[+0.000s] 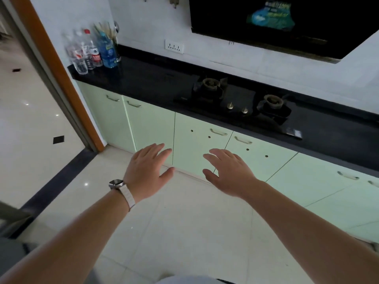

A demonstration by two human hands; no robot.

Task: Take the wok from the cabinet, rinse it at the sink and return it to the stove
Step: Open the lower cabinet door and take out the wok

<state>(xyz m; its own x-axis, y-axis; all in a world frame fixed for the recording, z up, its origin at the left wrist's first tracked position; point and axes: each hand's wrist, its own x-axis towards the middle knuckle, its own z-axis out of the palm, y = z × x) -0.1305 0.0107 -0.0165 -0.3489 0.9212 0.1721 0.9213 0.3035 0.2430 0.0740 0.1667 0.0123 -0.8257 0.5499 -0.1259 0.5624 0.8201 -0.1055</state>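
Pale green cabinet doors [194,148] run under a black countertop, all closed, each with a metal handle [219,132]. A two-burner gas stove [242,99] is set into the counter, and both burners are bare. No wok is in view. My left hand [146,171], with a watch on its wrist, is stretched out palm down with straight, spread fingers and holds nothing. My right hand [228,172] is held the same way, empty, in front of the doors below the stove. Neither hand touches a door.
Several plastic bottles [90,52] and a utensil holder stand at the counter's left end. A black range hood [287,25] hangs above the stove. A doorway with an orange frame [61,78] opens on the left. Light floor tiles [184,232] lie underfoot.
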